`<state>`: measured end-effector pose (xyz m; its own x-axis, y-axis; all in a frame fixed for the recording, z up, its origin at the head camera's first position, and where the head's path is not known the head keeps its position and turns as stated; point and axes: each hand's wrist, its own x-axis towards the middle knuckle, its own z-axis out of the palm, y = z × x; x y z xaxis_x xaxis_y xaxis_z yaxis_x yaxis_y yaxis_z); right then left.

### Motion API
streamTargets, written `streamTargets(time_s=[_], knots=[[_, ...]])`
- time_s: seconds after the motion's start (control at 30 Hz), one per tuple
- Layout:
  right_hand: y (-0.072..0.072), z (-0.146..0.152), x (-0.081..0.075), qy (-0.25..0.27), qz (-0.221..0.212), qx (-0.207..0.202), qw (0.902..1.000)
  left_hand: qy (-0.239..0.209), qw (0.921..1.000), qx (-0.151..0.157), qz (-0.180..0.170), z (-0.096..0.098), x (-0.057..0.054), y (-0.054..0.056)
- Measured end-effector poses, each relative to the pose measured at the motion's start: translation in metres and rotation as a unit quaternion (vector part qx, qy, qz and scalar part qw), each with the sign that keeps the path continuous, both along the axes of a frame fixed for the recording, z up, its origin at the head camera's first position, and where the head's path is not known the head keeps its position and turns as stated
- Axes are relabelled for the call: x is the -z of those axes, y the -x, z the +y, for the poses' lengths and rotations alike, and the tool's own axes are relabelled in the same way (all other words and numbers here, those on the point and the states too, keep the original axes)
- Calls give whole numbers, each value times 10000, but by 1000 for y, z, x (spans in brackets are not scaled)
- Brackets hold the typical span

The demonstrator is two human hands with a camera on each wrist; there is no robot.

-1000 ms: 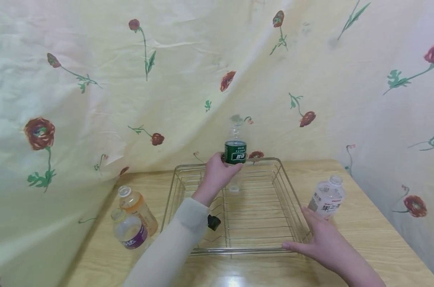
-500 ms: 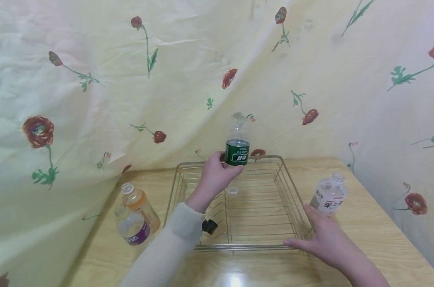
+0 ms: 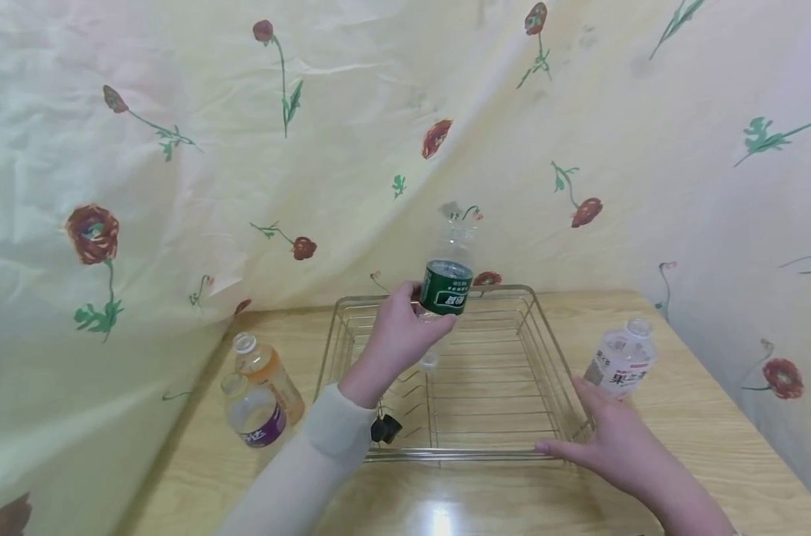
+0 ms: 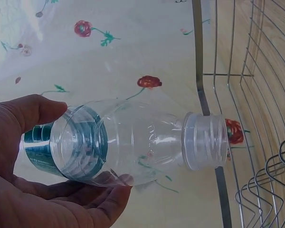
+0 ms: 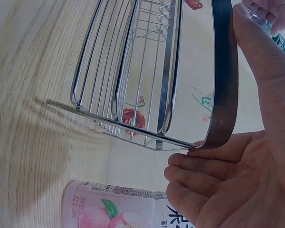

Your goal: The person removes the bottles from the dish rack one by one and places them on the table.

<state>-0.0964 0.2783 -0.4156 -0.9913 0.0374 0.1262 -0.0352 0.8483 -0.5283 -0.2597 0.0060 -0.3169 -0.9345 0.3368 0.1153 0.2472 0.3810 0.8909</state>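
My left hand [image 3: 400, 339] grips a clear plastic bottle [image 3: 449, 286] with a green label. The bottle is upside down and tilted, its uncapped neck [image 4: 204, 141] pointing down over the wire rack [image 3: 482, 452]. In the left wrist view, the thumb lies on one side of the bottle and the other fingers on the opposite side. At the rack's front right corner is my right hand [image 3: 609, 439], thumb and fingers spread, touching the rim. A bottle with a pink peach label [image 5: 114, 209] stands just beyond that hand's fingers; no cap shows on it in the head view.
Two uncapped bottles stand left of the rack: an orange-labelled one [image 3: 271, 376] and a purple-labelled one [image 3: 254, 409]. Bent wire dividers [image 4: 256, 190] line the rack's left part. A small black item [image 3: 385, 428] shows below my left wrist. Floral cloth [image 3: 352, 149] hangs behind the table.
The bottle in my left hand has tilted further, its neck swinging left and toward me. My right hand stays at the rack corner. The head view has shifted slightly.
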Motion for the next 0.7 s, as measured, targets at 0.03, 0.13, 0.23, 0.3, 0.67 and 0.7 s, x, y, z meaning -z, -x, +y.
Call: streamTargets(time_s=[0.03, 0.13, 0.23, 0.3, 0.67, 0.7], knots=[[0, 0, 0, 10, -19, 8, 10000, 6, 10000, 13, 44, 0, 0, -1], [1, 1, 0, 25, -39, 8, 10000, -5, 9999, 48, 107, -3, 0, -5], [1, 1, 0, 30, -20, -5, 10000, -38, 9999, 107, 98, -6, -1, -8], [2, 1, 0, 12, 16, -36, 10000, -45, 9999, 139, 77, -8, -2, -10], [3, 2, 0, 67, -18, -12, 10000, 246, 9991, 342, -37, -15, -8, -21], [3, 2, 0, 52, -24, -11, 10000, 261, 9990, 353, -38, -15, -8, -22]])
